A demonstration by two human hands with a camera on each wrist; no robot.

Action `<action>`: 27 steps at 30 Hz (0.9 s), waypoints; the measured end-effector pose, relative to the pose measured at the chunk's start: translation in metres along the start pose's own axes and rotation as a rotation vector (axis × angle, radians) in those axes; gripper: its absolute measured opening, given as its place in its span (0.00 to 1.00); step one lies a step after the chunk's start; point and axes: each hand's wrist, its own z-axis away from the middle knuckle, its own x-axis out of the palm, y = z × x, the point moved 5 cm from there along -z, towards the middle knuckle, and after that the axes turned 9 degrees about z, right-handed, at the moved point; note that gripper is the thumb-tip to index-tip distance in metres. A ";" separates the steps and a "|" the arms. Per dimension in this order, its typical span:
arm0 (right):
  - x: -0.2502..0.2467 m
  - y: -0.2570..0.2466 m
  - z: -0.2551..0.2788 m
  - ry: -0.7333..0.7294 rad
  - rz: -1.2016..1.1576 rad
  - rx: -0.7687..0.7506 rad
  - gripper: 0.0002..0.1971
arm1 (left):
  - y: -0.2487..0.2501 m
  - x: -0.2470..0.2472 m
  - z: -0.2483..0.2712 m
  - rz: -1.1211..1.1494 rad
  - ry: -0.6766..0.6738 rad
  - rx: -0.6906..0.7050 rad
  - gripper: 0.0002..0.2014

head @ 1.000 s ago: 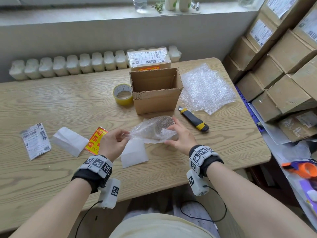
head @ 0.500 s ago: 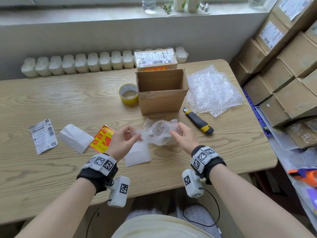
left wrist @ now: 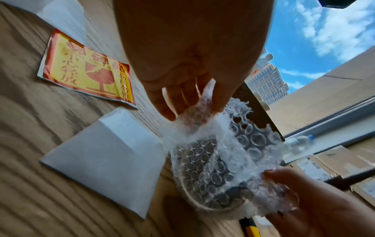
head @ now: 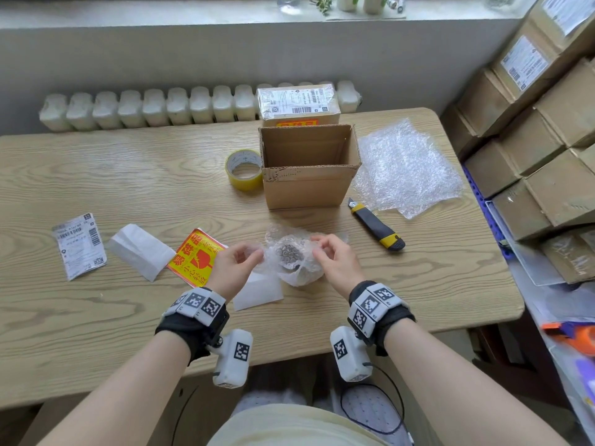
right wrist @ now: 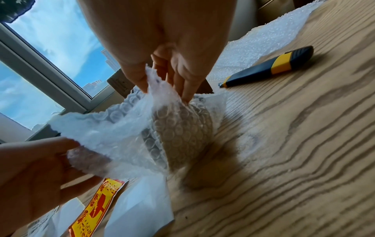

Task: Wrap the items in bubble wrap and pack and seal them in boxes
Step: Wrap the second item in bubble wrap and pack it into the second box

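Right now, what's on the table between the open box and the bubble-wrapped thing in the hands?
Nothing: in the head view only bare wooden table lies between the open cardboard box and the bubble-wrapped item.

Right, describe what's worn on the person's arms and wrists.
Both forearms are bare, no sleeves. Each wrist carries a black fabric wrist band topped with white blocks of black square-code markers, plus a white camera pod hanging below. A thin black cable trails from the right one.

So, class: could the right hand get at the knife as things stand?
Probably not at once: the right hand pinches bubble wrap and must let go first. Otherwise the knife lies just beside it with bare table between.
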 end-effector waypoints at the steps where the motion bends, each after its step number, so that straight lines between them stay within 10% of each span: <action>1: 0.000 0.001 0.000 0.013 0.001 0.003 0.11 | -0.004 0.000 -0.003 0.000 0.021 -0.015 0.07; 10: -0.004 0.004 0.004 -0.083 -0.095 -0.023 0.17 | -0.005 0.005 -0.017 0.198 0.062 -0.146 0.08; 24: 0.008 -0.004 0.004 -0.477 0.246 -0.117 0.62 | 0.023 0.008 -0.019 0.236 0.014 -0.043 0.04; 27: 0.005 -0.006 0.005 -0.434 0.269 -0.156 0.56 | 0.016 0.010 -0.025 0.196 0.016 -0.078 0.04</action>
